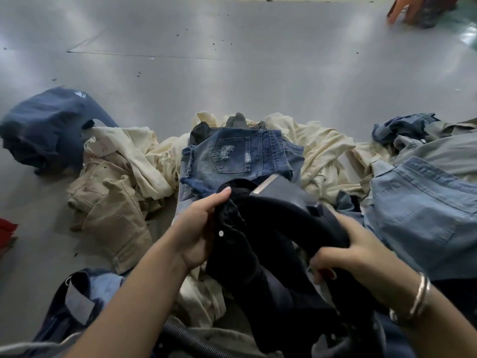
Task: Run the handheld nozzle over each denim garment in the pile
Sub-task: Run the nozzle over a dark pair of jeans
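- Your left hand (198, 228) has its grip clamped on the upper edge of the dark denim garment (258, 249), thumb on top, fingers curled behind the fabric.
- Your right hand (353, 251) has its grip wrapped round the dark handle of the nozzle (289, 195); the flat nozzle head lies against the top of the dark garment, its pale front edge facing away from you.
- A ribbed grey hose (191, 339) runs along the bottom edge of the view, under your left forearm.
- The pile lies on the grey desk (232, 73): distressed blue jeans (232, 156) just beyond the nozzle, cream garments (309, 151) around them, tan trousers (113, 202) to the left, light blue denim (423, 218) touching your right wrist side.
- A navy garment (46, 130) sits at the pile's left edge, slightly blurred.
- Open room: the far half of the desk, beyond the pile, is bare apart from small dark specks.
- Far right corner: another person's hand (402, 9) rests on dark cloth at the desk edge, well apart from you.
- Metal bangles (418, 298) on your right wrist.
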The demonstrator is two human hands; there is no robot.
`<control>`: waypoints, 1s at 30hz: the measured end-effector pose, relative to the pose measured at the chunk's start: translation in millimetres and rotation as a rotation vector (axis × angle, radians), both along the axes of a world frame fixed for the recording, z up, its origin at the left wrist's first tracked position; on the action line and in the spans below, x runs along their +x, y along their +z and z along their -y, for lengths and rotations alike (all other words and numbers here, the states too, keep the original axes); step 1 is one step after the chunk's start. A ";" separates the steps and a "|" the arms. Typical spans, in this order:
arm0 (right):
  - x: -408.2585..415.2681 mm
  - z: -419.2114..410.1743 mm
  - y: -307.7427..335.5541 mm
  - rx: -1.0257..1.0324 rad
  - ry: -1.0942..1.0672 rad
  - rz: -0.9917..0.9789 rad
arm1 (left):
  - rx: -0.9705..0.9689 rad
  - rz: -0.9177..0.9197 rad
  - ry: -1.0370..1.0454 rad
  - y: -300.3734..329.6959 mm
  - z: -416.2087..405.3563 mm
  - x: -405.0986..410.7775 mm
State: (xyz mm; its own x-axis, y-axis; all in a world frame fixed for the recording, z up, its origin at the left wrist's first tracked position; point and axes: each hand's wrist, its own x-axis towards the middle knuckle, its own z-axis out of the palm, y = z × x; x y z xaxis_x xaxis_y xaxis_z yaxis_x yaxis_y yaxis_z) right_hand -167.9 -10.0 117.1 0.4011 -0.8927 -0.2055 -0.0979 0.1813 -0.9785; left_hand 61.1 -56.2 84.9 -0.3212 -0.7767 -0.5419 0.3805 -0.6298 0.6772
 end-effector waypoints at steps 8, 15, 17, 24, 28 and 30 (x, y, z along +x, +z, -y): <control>28.9 12.4 -4.5 -0.116 -0.217 0.007 | 0.064 -0.140 -0.037 -7.8 -6.2 -17.6; 2.0 -2.8 1.6 -0.051 0.104 -0.061 | 0.003 -0.291 0.057 -0.9 7.7 2.0; 7.7 -5.1 -1.7 -0.060 0.172 -0.099 | -0.009 -0.285 0.059 0.4 8.4 -0.8; 30.5 8.4 -0.5 -0.167 -0.041 -0.072 | 0.056 -0.141 -0.070 -7.3 -9.5 -26.9; 17.1 11.7 2.3 -0.130 -0.087 0.010 | 0.060 -0.164 -0.023 -5.5 -2.5 -14.6; 2.0 6.2 4.6 -0.113 -0.002 0.008 | 0.033 -0.220 0.050 -0.8 7.5 1.1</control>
